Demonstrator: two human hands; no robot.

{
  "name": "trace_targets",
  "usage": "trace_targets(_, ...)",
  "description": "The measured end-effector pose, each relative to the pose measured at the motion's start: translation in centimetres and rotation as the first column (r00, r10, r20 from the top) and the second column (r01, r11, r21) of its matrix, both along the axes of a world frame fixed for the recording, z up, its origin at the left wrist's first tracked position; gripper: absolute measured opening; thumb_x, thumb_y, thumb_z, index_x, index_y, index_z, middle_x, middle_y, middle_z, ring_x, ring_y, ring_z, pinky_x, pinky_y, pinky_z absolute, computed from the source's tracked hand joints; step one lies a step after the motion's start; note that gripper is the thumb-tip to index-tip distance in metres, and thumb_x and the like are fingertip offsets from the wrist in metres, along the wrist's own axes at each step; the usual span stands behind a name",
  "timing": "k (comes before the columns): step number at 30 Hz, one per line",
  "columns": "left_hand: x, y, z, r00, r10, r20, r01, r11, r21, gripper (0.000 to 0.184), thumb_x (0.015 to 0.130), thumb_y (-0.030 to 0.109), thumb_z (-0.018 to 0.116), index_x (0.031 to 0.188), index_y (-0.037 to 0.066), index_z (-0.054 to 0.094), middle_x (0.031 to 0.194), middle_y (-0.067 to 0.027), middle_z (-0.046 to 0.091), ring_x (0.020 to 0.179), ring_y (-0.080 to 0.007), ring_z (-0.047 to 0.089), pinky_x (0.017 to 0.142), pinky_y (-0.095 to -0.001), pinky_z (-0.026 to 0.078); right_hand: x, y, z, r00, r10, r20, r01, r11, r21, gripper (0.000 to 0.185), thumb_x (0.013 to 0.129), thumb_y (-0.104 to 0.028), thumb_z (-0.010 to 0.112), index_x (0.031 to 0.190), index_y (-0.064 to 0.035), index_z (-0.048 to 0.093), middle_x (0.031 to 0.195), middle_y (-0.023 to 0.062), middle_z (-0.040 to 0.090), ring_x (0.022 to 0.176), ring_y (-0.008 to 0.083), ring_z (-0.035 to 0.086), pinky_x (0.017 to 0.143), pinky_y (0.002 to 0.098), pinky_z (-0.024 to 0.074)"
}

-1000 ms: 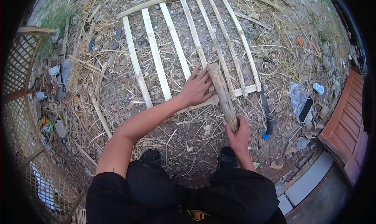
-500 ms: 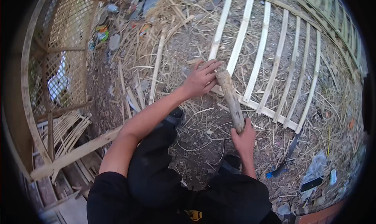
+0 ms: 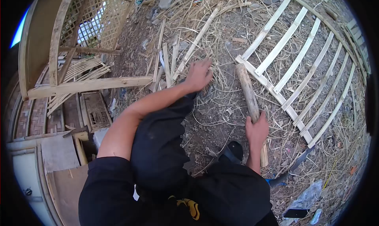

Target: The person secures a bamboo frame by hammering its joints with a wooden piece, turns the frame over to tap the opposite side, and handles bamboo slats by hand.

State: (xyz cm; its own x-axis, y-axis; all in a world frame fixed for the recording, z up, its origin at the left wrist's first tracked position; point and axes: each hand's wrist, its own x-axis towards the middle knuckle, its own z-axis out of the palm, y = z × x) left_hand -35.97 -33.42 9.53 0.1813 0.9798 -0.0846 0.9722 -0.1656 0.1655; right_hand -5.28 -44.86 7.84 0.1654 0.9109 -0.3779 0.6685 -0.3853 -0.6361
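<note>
My right hand (image 3: 257, 129) is wrapped around a short, round wooden stick (image 3: 248, 90). The stick's upper end points away from me, and its lower end shows below my fist. My left hand (image 3: 199, 74) hovers over the littered ground with its fingers apart and nothing in them. Near it lie thin pale wooden strips (image 3: 196, 43). Just beyond the stick, a frame of pale slats (image 3: 287, 71) lies on the ground. Its near rail (image 3: 273, 92) runs close to the stick's upper end.
Wood shavings and thin strips litter the dirt. A dark blade (image 3: 302, 159) with a blue handle (image 3: 276, 181) lies at right, near a clear plastic bag (image 3: 310, 195) and a black phone-like object (image 3: 296, 213). A wooden lattice structure (image 3: 94, 82) stands at left.
My left hand has come off the upper end of the stick and moved left. The right hand still holds the stick. The view has swung, so the slat frame appears lower and turned.
</note>
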Motion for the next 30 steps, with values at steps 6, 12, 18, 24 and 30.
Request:
trace_targets(6, 10.2, -9.0, 1.9, 0.949, -0.244, 0.2, 0.29, 0.924, -0.249, 0.046, 0.089, 0.022, 0.062, 0.129, 0.0, 0.055, 0.129, -0.0188, 0.06, 0.119, -0.0357, 0.055, 0.103, -0.0513, 0.037, 0.2, -0.4, -0.1, 1.0, -0.003, -0.016, 0.004, 1.0, 0.026, 0.046, 0.079, -0.029, 0.07, 0.11, 0.0022, 0.057, 0.091, 0.0292, 0.067, 0.085, 0.0486, 0.066, 0.078, 0.0561, 0.0517)
trace_targets(12, 14.2, -10.8, 0.7, 0.815, -0.35, 0.462, 0.498, 0.83, -0.249, 0.028, 0.087, 0.02, 0.065, 0.108, 0.002, 0.066, 0.1, -0.0133, 0.064, 0.099, -0.029, 0.061, 0.091, -0.0435, 0.044, -0.1, -0.6, -0.6, 1.0, -0.018, 0.025, 0.018, 1.0, 0.004, 0.054, 0.081, -0.032, 0.072, 0.12, 0.0019, 0.056, 0.097, 0.0295, 0.068, 0.091, 0.0481, 0.066, 0.081, 0.054, 0.0515)
trace_targets(18, 5.1, -0.2, 1.3, 0.777, -0.4, 0.486, 0.44, 0.897, 0.036, 0.022, 0.089, 0.024, 0.069, 0.097, 0.003, 0.07, 0.09, -0.0126, 0.066, 0.09, -0.0301, 0.063, 0.084, -0.0416, 0.046, -0.6, -1.0, -1.0, 0.996, 0.004, 0.086, -0.015, 0.992, 0.128, 0.05, 0.08, -0.029, 0.07, 0.116, 0.0032, 0.056, 0.093, 0.029, 0.066, 0.087, 0.048, 0.065, 0.08, 0.0555, 0.051)
trace_targets(24, -9.1, 4.1, -3.6, 0.927, 0.363, 0.093, -0.371, 0.853, 0.367, 0.036, 0.095, 0.028, 0.064, 0.118, 0.0, 0.063, 0.1, -0.0184, 0.066, 0.094, -0.0372, 0.064, 0.094, -0.0488, 0.047, -0.5, -1.2, -1.3, 0.987, 0.075, 0.143, -0.088, 0.992, 0.088, 0.054, 0.08, -0.028, 0.07, 0.122, 0.0033, 0.055, 0.094, 0.0282, 0.065, 0.087, 0.0476, 0.063, 0.079, 0.0539, 0.0513)
trace_targets(30, -12.6, 3.5, -5.1, 0.855, 0.512, 0.086, -0.51, 0.859, -0.041, 0.038, 0.093, 0.029, 0.069, 0.118, 0.001, 0.061, 0.11, -0.0239, 0.07, 0.106, -0.0413, 0.066, 0.093, -0.0515, 0.047, -0.1, -1.4, -1.7, 0.981, 0.067, 0.183, -0.097, 0.982, 0.164, 0.055, 0.081, -0.03, 0.071, 0.121, 0.0045, 0.055, 0.095, 0.0274, 0.065, 0.087, 0.0459, 0.064, 0.079, 0.0531, 0.0517)
